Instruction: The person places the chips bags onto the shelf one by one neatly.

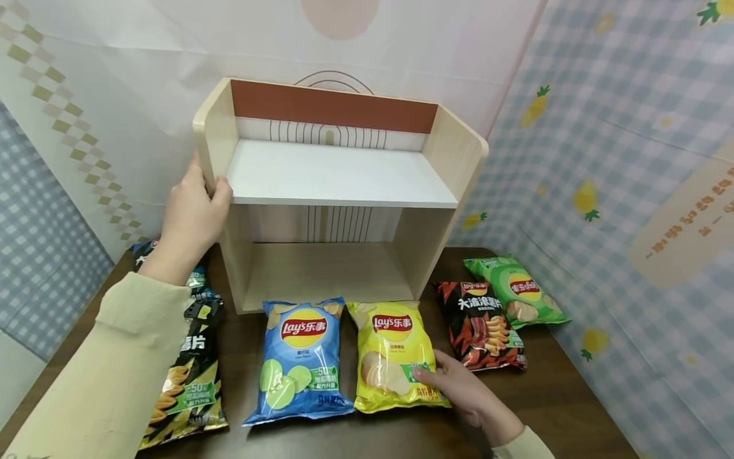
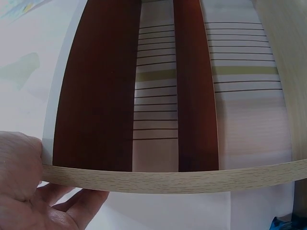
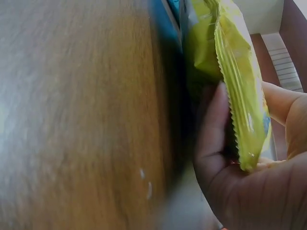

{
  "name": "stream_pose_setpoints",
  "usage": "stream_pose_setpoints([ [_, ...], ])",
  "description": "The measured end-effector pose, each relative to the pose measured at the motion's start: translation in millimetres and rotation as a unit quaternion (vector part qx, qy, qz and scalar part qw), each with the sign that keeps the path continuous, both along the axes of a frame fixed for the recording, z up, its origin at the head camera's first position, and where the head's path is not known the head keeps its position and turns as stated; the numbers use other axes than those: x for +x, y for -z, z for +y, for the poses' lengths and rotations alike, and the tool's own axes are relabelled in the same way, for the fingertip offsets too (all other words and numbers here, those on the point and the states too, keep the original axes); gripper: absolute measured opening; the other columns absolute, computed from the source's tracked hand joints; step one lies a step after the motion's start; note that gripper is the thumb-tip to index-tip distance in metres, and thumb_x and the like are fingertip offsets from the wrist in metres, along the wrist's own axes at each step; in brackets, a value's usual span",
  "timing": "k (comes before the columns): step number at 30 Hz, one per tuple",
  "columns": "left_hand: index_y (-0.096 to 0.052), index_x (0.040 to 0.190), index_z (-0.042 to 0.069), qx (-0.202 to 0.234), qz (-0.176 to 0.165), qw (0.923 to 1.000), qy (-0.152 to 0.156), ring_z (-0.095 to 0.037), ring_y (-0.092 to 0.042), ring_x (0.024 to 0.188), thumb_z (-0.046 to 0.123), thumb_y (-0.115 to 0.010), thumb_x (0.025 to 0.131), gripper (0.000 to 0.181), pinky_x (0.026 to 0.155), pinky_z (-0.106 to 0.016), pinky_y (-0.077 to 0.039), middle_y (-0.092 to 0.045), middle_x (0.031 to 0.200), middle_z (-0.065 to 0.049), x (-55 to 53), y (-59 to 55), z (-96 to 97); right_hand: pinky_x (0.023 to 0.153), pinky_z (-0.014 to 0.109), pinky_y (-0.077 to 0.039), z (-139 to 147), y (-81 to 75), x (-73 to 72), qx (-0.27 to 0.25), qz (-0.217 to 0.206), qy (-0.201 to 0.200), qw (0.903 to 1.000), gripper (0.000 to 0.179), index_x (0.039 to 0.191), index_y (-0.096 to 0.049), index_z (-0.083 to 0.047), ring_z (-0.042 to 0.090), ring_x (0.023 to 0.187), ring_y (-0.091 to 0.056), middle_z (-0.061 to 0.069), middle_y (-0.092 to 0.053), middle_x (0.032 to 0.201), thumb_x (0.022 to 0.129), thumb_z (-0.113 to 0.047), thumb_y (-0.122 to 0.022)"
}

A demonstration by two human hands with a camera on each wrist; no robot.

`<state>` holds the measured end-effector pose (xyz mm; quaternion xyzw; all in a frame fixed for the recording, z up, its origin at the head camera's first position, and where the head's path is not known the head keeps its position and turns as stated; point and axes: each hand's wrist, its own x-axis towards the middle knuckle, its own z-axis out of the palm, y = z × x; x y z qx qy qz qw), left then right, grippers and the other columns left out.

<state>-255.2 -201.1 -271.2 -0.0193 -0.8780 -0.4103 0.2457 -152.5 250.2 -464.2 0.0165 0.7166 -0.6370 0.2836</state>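
My left hand grips the left side panel of a small two-tier wooden shelf, thumb at the front edge. In the left wrist view the fingers wrap under the panel edge. My right hand pinches the lower right corner of a yellow Lay's chip bag, thumb on the front. The right wrist view has the same yellow bag between thumb and fingers, close over the brown table. Left of it lies a blue Lay's chip bag.
A black chip bag lies at the left, partly behind my sleeve, with blue and dark packaging further back. To the right are a black-and-red chip bag and a green one, against the checked cloth.
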Motion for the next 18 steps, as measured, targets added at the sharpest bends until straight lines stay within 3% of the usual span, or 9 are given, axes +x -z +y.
stream_pose_setpoints([
  [8, -0.019, 0.154, 0.013, -0.001, -0.001, 1.0000, -0.002, -0.048, -0.050, 0.115, 0.032, -0.035, 0.098, 0.061, 0.088, -0.065, -0.040, -0.046, 0.136, -0.031, -0.5, 0.9, 1.3, 0.082, 0.040, -0.053, -1, 3.2, -6.5, -0.039, 0.003, 0.027, 0.9989, 0.074, 0.150, -0.024, -0.003, 0.029, 0.100, -0.065, 0.017, -0.064, 0.116, 0.094, -0.031, -0.064],
  [18, -0.021, 0.154, 0.011, 0.001, 0.005, 1.0000, -0.001, -0.048, -0.050, 0.114, 0.031, -0.035, 0.098, 0.061, 0.087, -0.064, -0.041, -0.047, 0.136, -0.030, -0.9, 0.2, 1.1, 0.081, 0.039, -0.053, -22, -19.6, -29.7, -0.059, 0.051, 0.015, 0.9969, 0.061, 0.145, -0.034, -0.013, 0.029, 0.101, -0.065, 0.018, -0.063, 0.119, 0.095, -0.031, -0.063],
])
